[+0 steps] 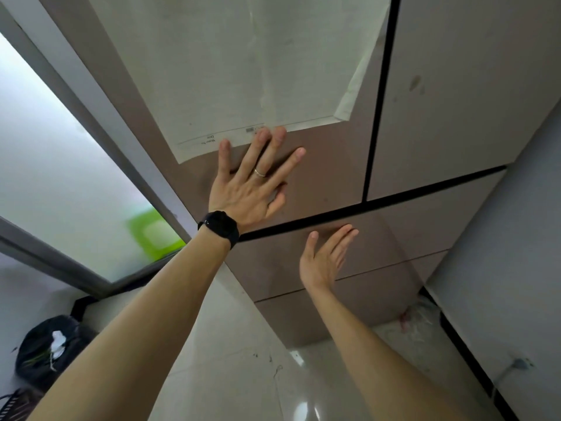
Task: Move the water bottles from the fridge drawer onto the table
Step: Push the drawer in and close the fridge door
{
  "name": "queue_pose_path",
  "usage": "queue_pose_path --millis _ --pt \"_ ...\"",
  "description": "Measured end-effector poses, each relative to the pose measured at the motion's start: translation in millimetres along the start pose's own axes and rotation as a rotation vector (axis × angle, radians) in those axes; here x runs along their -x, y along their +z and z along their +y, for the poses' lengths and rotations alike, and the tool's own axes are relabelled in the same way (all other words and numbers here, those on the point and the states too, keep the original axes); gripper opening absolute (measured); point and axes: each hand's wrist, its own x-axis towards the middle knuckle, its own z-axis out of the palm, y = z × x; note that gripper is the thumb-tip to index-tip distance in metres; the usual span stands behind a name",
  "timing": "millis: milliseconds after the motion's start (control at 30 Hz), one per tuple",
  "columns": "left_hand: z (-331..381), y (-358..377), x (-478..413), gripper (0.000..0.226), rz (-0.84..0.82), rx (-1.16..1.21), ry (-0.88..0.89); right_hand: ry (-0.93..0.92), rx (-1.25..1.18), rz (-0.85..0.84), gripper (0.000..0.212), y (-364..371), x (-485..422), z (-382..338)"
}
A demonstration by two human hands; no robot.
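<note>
The left hand point(249, 183) lies spread flat on the fridge door point(328, 183); the right hand point(324, 256), fingers straight, reaches the shut fridge drawer point(394, 238) just below. The water bottles are hidden, likely inside: probably heavy, slick, best gripped mid-body.

A big white paper sheet point(243, 71) is stuck on the smooth pinkish-brown fridge door point(328, 183), in the upper middle of the frame. Near the sheet's bottom edge, a bit left of the middle of the frame, there are two tiny dark printed words, upside down. The shorter one looks like "Date". The longer one next to it is too blurry to read. A bit to the right on the same edge sits a small grey printed patch point(249, 129), also too blurry to read.
</note>
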Motion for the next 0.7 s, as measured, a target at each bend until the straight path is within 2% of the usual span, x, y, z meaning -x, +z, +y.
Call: queue_pose_path --millis 233,433,467,533,633,700 --pt "1.7 -1.1 -0.1 0.065 0.024 0.011 -0.02 -0.017 0.04 -0.049 0.084 -12.4 5.3 -0.3" --pt "3.5 -6.6 -0.8 0.065 0.023 0.018 -0.038 -0.077 0.269 -0.272 0.091 -68.7 3.8 2.7" --pt "3.0 -10.8 -2.6 0.065 0.008 0.019 -0.05 -0.095 0.316 -0.295 0.086 -83.1 0.3 -3.3" --pt "4.9 -18.2 -4.0 0.066 -0.009 0.055 -0.061 -0.209 0.4 -0.3 0.063 -112.8 -4.6 -22.8" --pt "8.5 -37.1 -6.5 0.068 -0.035 0.125 -0.069 -0.423 0.375 -0.156 0.03 -151.5 -5.9 -65.3" --pt "8.5 -47.6 -17.8 0.069 0.013 0.174 -0.123 -0.554 0.322 -0.027 0.027 -166.9 -5.0 -99.1"
